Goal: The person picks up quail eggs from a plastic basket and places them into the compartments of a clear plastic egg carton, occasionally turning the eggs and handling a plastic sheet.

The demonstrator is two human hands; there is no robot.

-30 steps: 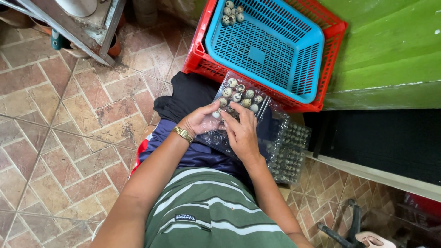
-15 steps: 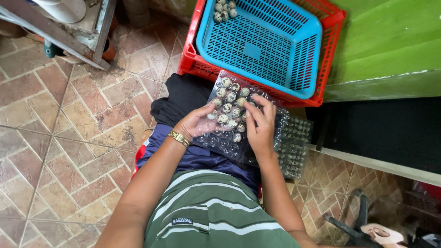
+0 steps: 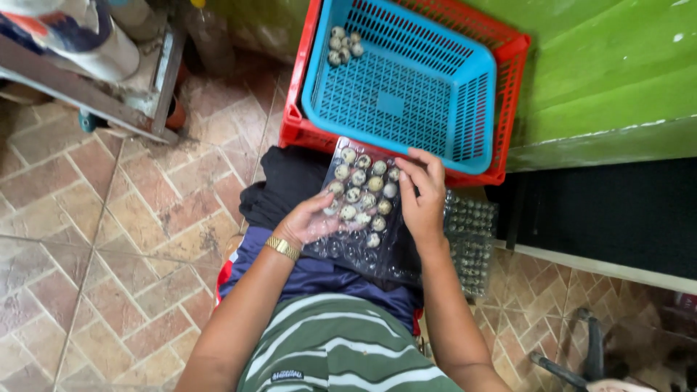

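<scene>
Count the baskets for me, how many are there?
2. A blue basket with a few speckled eggs in its far corner sits nested inside a red basket, on the floor ahead of the person's knees.
</scene>
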